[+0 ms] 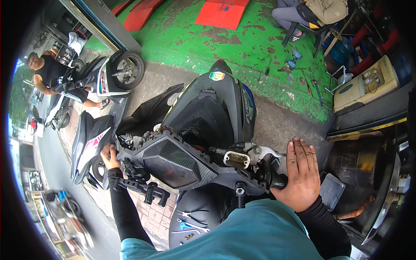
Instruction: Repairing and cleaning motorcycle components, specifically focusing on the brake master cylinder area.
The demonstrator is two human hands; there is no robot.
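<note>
In front of me a dark scooter (208,99) has its handlebar cover (173,164) turned across my view. My right hand (301,175) is open, fingers stretched forward, its palm against the end of the black right handlebar grip (278,180). Just left of it are a silver brake lever (273,152) and an uncapped brake fluid reservoir (236,160). At the far left end of the bar, my left hand (111,157) looks closed around the left grip, which is mostly hidden; its thumb points up. A black phone holder (151,193) hangs nearby.
Pliers (190,212), a blue-handled wrench (188,225) and small brass-coloured parts (189,237) lie on the seat (203,203). Parked scooters (93,145) and a person (45,73) are at left. Another person (299,17) sits at far right, near tools (308,84) on the green floor.
</note>
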